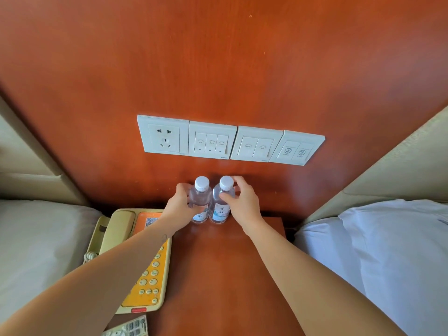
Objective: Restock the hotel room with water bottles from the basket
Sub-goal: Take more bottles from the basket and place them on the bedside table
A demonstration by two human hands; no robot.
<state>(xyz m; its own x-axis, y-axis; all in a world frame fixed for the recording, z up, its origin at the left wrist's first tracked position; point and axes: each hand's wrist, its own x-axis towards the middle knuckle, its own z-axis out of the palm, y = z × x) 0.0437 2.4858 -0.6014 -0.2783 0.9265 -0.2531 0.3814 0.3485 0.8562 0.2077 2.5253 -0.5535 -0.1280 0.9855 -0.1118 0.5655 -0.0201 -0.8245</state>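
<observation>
On the left is a white bed (36,238). Next to it, a small brown table (218,275) holds one old phone (135,258) with orange buttons, and one remote (131,327) peeks in at the bottom edge. The left hand (177,204) has its fingers curled round the left bottle (200,198). Just beside it stands the right bottle (220,213). The right hand (243,202) curls round that one, thumb in front and fingers behind, near the cap. Both bottles stand straight up at the back of the table, close to the wall, with their white caps on. On the right is another white bed (388,251). I think this is the putting-down step. The bottles look like they sit on the table, and the hands are lining them up side by side. The next move should be to let go softly and pull both hands back without a bump, because the bottles are tall and thin and may tip. The basket cannot be seen here. Counting now: two beds, one phone, one remote, two hands, two bottles. There are also four white plates (228,141) on the wall above, one plug socket and three with switches.
</observation>
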